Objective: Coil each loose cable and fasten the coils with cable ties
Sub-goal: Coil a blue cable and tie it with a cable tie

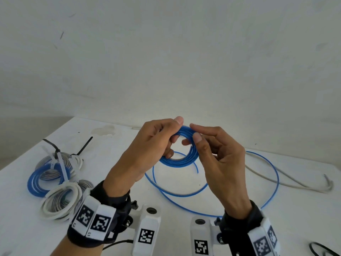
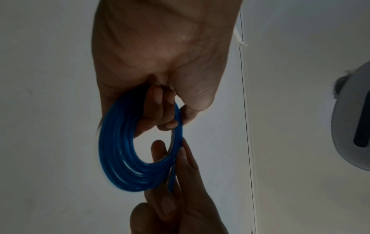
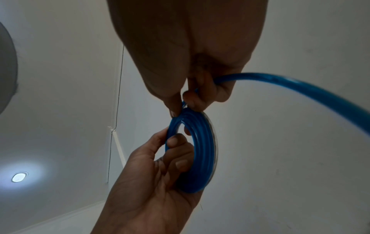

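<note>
A blue cable coil (image 1: 181,156) (image 2: 122,159) (image 3: 202,152) of several turns is held up above the white table (image 1: 129,191). My left hand (image 1: 153,143) grips its left side, thumb on top and fingers curled through the ring. My right hand (image 1: 212,150) pinches the coil's right rim between thumb and forefinger, and the loose blue cable (image 3: 300,85) runs out of that hand. The rest of this cable (image 1: 273,174) lies in wide loops on the table below. Fastened blue, grey and white coils (image 1: 55,180) with cable ties lie at the left.
A loose grey cable (image 1: 287,182) lies at the right of the table. Black cable ties (image 1: 84,146) lie behind the fastened coils. Another black object (image 1: 321,249) shows at the bottom right corner. A white wall stands behind the table.
</note>
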Action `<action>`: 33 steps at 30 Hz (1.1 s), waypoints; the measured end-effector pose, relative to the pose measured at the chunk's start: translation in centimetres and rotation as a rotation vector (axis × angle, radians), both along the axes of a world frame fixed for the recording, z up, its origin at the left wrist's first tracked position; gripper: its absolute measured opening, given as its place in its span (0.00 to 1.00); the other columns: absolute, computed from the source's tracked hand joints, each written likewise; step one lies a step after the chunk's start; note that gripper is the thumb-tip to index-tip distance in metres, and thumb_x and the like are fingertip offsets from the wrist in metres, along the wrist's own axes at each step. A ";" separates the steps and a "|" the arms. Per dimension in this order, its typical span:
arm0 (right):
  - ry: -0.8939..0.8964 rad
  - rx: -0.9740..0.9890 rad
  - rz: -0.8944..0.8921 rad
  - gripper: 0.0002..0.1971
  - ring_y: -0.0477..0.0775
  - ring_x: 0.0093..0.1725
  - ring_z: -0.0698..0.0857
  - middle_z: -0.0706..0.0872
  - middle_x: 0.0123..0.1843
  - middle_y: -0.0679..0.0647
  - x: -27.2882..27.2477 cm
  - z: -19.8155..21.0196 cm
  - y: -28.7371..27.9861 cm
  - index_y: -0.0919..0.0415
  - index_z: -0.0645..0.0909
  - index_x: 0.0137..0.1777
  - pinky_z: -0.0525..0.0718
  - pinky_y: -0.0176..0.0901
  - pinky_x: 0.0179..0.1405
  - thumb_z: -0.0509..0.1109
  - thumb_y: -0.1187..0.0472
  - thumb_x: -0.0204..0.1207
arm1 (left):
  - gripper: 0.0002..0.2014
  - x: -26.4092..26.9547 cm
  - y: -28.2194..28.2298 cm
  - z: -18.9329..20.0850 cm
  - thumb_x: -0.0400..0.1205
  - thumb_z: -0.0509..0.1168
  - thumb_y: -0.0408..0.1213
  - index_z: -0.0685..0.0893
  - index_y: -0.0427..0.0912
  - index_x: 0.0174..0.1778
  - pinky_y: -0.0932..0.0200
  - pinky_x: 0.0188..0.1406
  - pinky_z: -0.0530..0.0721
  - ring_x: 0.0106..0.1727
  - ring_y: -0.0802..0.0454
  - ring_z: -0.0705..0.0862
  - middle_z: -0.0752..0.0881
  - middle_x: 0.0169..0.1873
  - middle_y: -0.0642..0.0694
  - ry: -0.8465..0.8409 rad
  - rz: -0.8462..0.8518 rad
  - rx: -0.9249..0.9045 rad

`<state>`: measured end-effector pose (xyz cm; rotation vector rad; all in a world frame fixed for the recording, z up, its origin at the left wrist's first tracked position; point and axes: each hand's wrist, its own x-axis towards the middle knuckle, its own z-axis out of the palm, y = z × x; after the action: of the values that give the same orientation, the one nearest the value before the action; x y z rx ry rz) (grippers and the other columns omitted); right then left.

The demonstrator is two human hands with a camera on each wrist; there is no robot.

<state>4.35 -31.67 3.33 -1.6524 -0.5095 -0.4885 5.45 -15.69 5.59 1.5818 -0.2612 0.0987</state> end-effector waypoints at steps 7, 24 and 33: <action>-0.005 0.126 -0.003 0.11 0.43 0.26 0.80 0.94 0.44 0.53 0.0 -0.5 0.8 0.51 0.82 0.65 0.76 0.36 0.31 0.66 0.62 0.86 | 0.24 0.2 0.2 0.3 0.90 0.57 0.50 0.72 0.40 0.30 0.58 0.28 0.72 0.24 0.51 0.56 0.59 0.19 0.54 -0.006 0.050 -0.187; 0.006 -0.248 0.094 0.20 0.45 0.33 0.77 0.85 0.38 0.47 0.9 -0.7 -0.9 0.39 0.83 0.72 0.75 0.34 0.37 0.60 0.63 0.90 | 0.24 0.3 1.0 0.2 0.90 0.49 0.45 0.78 0.37 0.34 0.51 0.39 0.85 0.20 0.50 0.61 0.60 0.19 0.49 0.270 -0.095 -0.057; -0.018 -0.035 0.045 0.13 0.50 0.29 0.78 0.91 0.39 0.50 0.4 -0.2 -0.6 0.42 0.84 0.65 0.76 0.47 0.30 0.67 0.59 0.87 | 0.28 -0.1 0.0 0.5 0.90 0.57 0.47 0.78 0.49 0.20 0.59 0.28 0.73 0.24 0.52 0.60 0.64 0.16 0.56 0.077 0.013 -0.120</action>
<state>4.77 -32.26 3.13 -1.6674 -0.5704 -0.4637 5.40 -15.71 6.07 1.4646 -0.1818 0.0621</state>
